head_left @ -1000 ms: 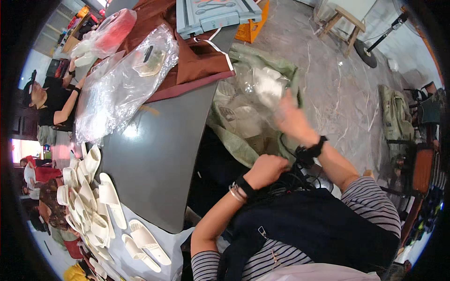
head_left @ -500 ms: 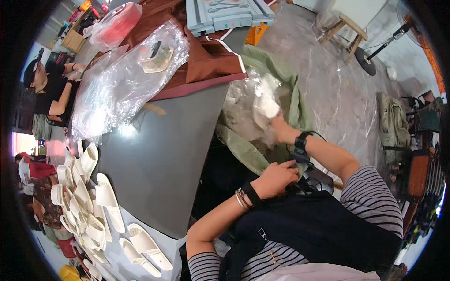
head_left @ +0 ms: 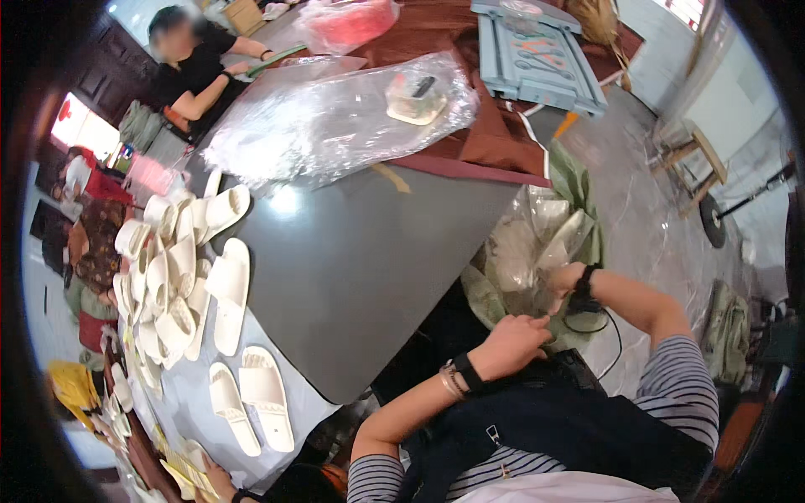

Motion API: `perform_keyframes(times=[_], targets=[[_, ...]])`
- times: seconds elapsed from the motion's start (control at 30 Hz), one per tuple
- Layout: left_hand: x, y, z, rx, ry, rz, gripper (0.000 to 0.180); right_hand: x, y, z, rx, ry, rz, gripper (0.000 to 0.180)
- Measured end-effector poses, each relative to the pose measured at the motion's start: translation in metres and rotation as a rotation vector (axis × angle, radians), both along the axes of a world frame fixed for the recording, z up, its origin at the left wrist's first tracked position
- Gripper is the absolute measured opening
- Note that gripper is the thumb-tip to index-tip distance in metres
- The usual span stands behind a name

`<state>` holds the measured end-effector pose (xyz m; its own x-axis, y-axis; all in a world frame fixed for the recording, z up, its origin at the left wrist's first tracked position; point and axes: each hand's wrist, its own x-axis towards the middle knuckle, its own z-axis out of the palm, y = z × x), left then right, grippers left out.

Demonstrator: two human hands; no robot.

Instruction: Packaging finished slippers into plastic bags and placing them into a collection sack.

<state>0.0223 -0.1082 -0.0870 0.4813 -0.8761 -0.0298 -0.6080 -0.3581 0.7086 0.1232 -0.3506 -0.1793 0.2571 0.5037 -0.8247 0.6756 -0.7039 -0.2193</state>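
Observation:
A green woven sack (head_left: pixel 587 197) hangs at the right edge of the dark table, holding clear plastic bags with white slippers (head_left: pixel 513 251) inside. My right hand (head_left: pixel 567 283) is at the sack's mouth, its fingers closed on a clear plastic bag (head_left: pixel 537 272). Just nearer to me, my left hand (head_left: pixel 513 345) lies over the sack's near rim. Its fingers are curled and meet near the right hand; what they pinch is too small to make out. Loose white slippers (head_left: pixel 172 285) are heaped at the table's left, with one pair (head_left: pixel 267 398) lying apart at the front.
Clear plastic sheeting (head_left: pixel 327 126) and a clear box (head_left: pixel 416 96) lie on the dark tabletop (head_left: pixel 360 251) and brown cloth (head_left: pixel 444 42). Behind stands a grey-blue tool case (head_left: pixel 537 63). A person in black sits far left; another person's hand (head_left: pixel 220 482) holds slippers at lower left.
My right hand has drawn back from deep in the sack toward its near rim, and my hands have come together. The view has turned right, shifting the table leftward and lower.

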Motion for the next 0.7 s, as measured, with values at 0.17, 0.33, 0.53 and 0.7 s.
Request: perform_keyframes(times=[0.17,0.33,0.53,0.7], targets=[[0.041,0.032,0.075,-0.408,-0.046,0.262,0.04,0.068,0.045,0.202,0.644,0.018,-0.284,0.028],[0.119,0.093,0.123,-0.422,-0.355,0.756,0.047,0.205,0.136,0.221,1.2,-0.724,-0.374,0.045],[0.275,0.189,0.07,-0.106,-0.535,1.389,0.072,0.31,0.185,0.194,0.746,-1.279,-0.417,0.062],[0.302,0.195,0.034,-0.118,-0.389,1.545,0.068,0.294,0.193,0.197,0.417,-0.984,-0.768,0.072]])
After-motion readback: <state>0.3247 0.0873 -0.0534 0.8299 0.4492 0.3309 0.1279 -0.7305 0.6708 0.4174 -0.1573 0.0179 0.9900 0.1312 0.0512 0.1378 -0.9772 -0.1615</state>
